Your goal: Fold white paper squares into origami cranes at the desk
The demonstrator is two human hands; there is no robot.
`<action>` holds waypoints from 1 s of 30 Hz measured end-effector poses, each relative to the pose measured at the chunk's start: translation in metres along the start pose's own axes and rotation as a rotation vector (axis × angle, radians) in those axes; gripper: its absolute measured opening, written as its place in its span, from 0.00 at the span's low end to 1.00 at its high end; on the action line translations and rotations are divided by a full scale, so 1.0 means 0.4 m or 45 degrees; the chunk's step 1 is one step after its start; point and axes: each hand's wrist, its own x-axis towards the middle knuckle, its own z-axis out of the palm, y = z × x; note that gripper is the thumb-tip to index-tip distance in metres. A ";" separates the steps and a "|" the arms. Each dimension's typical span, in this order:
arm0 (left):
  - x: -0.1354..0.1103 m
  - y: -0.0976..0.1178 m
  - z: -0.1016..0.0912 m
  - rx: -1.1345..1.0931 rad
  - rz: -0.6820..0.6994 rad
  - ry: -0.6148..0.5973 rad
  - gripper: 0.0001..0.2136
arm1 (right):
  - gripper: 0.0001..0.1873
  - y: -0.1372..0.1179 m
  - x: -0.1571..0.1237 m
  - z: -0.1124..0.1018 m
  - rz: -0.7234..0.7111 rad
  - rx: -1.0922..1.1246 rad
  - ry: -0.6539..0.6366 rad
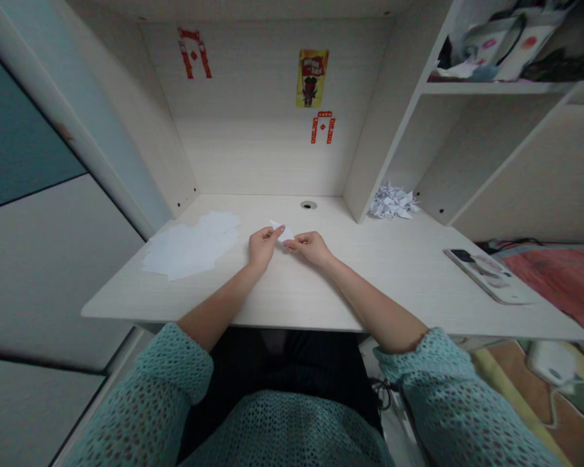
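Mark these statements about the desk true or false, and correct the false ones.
1. The left hand and right hand both hold a small folded piece of white paper. True.
2. The stack of loose white paper sheets lies closest to the right hand. False: it lies on the desk beside the left hand.
3. A heap of folded paper cranes sits on the desk beneath the shelf at the back right. True.
4. The right hand is holding the phone in a printed case. False: it lies on the desk, apart from both hands.
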 end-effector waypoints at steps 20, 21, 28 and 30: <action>0.006 0.001 -0.010 0.017 -0.010 0.113 0.17 | 0.22 0.000 0.000 -0.004 -0.002 -0.062 0.048; 0.006 0.001 -0.010 0.024 -0.013 0.114 0.17 | 0.22 0.000 -0.001 -0.006 -0.004 -0.088 0.048; 0.007 -0.004 -0.010 0.036 -0.002 0.127 0.19 | 0.24 -0.009 -0.008 -0.010 0.015 -0.161 0.120; 0.008 -0.008 -0.011 0.038 0.005 0.137 0.20 | 0.24 -0.007 -0.007 -0.008 0.011 -0.154 0.113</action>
